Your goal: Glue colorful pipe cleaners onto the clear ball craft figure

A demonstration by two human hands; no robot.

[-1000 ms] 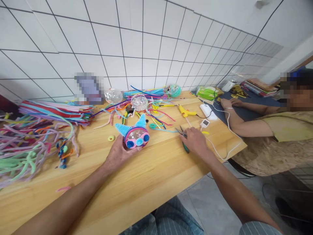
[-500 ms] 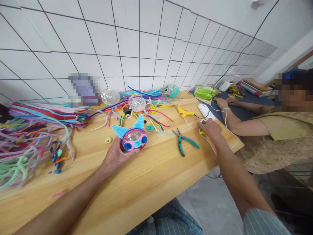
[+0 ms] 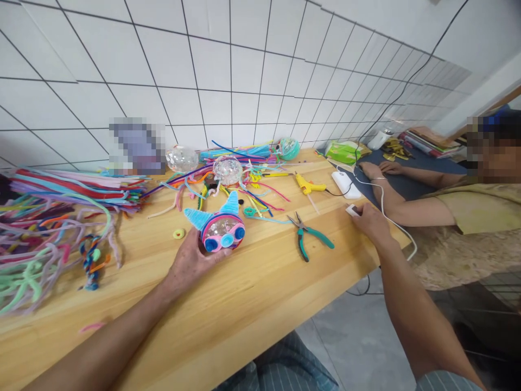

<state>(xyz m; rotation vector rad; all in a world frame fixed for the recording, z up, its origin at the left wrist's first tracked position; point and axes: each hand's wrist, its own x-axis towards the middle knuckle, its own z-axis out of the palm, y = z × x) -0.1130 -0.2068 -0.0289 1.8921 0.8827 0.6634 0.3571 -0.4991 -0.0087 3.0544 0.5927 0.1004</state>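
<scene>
My left hand (image 3: 193, 255) is closed around a decorated clear ball (image 3: 224, 229) near the middle of the table. The ball wears two blue pipe-cleaner ears, a pink band and blue discs on its front. At the table's right side my right hand (image 3: 372, 222) pinches a small white block (image 3: 352, 210); its kind is too small to make out. Just beyond that hand lies a white power strip (image 3: 345, 184) with a cable. Green-handled pliers (image 3: 307, 236) rest with jaws spread between my hands. Behind them sits a yellow glue gun (image 3: 308, 185).
Bundled pipe cleaners (image 3: 77, 187) and loose tangled ones (image 3: 32, 277) cover the left side. Clear balls (image 3: 228, 170) stand near the tiled wall. A white cable (image 3: 401, 224) loops at the right edge. A co-worker's arms (image 3: 411, 202) rest on a dark mat there.
My right hand has drawn back to the right, away from the power strip, and the white block now shows in its fingers. My left hand still holds the ball in place.
</scene>
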